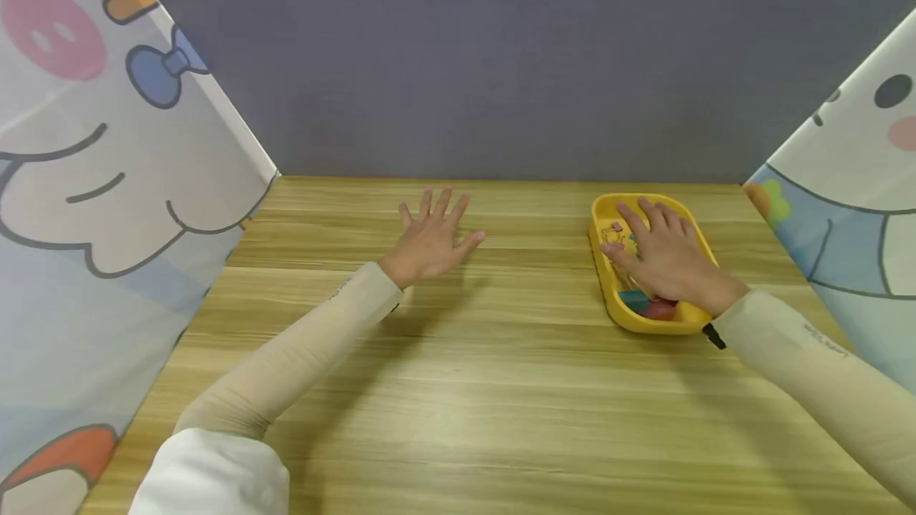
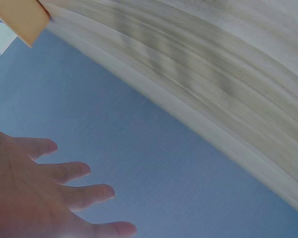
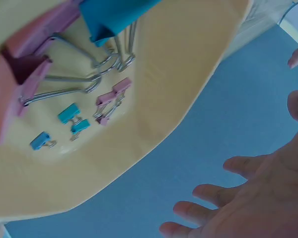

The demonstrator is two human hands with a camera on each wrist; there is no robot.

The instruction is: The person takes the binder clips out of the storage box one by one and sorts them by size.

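White sleeve (image 1: 213, 474) | right hand (image 1: 667, 259) above tray rim (image 1: 654, 326) | left hand (image 1: 431, 243) well apart

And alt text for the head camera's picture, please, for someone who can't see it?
A person's right hand is spread above a yellow tray of binder clips on a wooden table; the left hand, likewise spread, hovers farther left.

Soft light from above, your wrist views tinted blue.
You see pale glare on the near tabletop (image 1: 444, 412), soft-edged shadows across it, and hazy, low-contrast wrist pictures.
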